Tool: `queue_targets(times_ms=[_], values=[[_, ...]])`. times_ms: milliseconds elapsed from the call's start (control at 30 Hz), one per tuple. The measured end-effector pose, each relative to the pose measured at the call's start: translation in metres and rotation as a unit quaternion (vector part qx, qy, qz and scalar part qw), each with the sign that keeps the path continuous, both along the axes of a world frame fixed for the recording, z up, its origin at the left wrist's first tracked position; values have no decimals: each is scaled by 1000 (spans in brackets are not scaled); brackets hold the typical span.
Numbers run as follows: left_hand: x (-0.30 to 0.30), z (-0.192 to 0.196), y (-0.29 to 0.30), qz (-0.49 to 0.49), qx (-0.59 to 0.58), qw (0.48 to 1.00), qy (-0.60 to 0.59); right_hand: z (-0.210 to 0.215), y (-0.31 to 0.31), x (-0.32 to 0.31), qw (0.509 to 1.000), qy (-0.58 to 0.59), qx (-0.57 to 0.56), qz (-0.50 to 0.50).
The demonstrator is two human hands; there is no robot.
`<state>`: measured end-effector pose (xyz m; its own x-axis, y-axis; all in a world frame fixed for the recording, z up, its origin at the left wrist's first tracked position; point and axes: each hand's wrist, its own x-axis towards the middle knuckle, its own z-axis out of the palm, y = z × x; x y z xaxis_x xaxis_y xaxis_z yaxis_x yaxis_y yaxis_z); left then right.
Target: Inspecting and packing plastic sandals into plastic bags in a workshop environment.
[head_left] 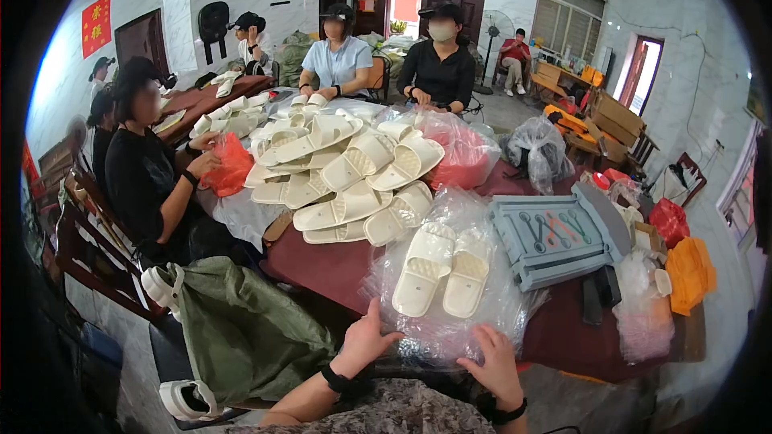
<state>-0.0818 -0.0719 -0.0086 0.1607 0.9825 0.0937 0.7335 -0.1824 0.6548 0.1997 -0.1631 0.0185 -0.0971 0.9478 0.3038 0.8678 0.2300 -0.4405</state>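
Note:
A pair of cream slide slippers, the left one [420, 277] and the right one [466, 283], lies side by side on a stack of clear plastic bags [515, 305]. Their open toes point away from me. At the near left of the stack is my left hand [366, 344], its thumb stretched toward the slippers. My right hand [492, 360] rests at the near right edge of the plastic, fingers spread. Neither hand touches a slipper. Beyond the pair rises a heap of similar cream slippers [354, 162].
A grey-blue plastic crate [523, 253] stands right of the plastic stack on the maroon tablecloth [318, 273]. A green sack [241, 329] hangs over a chair at my left. A co-worker at left handles a red bag [229, 162]. Two others sit across the table. Orange bags [690, 273] lie right.

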Motion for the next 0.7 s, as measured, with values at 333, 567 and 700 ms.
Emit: queue_targets(times_ms=[333, 567, 700], values=[[-16, 17, 10, -87, -324, 727, -599, 13, 0, -9, 998, 53, 8, 9], [-12, 5, 13, -60, -443, 542, -711, 1, 2, -15, 933, 332, -130, 49], [-3, -7, 4, -146, -437, 590, -664, -9, 8, -28, 892, 393, -185, 121]])
